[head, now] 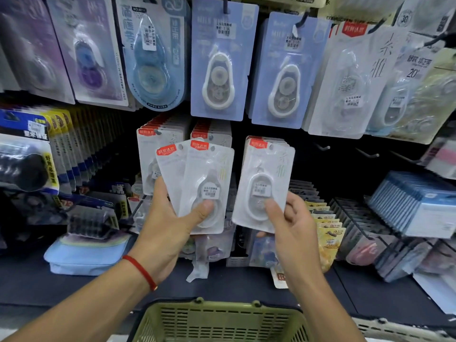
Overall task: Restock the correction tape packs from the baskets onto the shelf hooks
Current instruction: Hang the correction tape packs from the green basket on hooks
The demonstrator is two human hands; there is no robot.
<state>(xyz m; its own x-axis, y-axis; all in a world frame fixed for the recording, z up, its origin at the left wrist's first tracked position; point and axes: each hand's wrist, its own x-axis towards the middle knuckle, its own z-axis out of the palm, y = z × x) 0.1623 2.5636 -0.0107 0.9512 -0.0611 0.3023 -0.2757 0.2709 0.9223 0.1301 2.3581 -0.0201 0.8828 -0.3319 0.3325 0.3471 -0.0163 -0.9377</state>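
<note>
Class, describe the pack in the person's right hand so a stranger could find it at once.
Start at the green basket at the bottom and follow the right hand up. It pinches a white pack with a red top label. Unlike the left hand's fanned packs, it is held apart, nearer the empty hooks.

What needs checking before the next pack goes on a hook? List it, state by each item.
1. Left hand grips the fanned white packs: ok.
2. Right hand pinches a white pack: ok.
3. That pack's hang hole faces up: ok.
4. Bare hooks free to the right: ok.
5. Hole lined up with a hook: not ok, the pack is left of them.
6. Packs left in the green basket: cannot tell.
</note>
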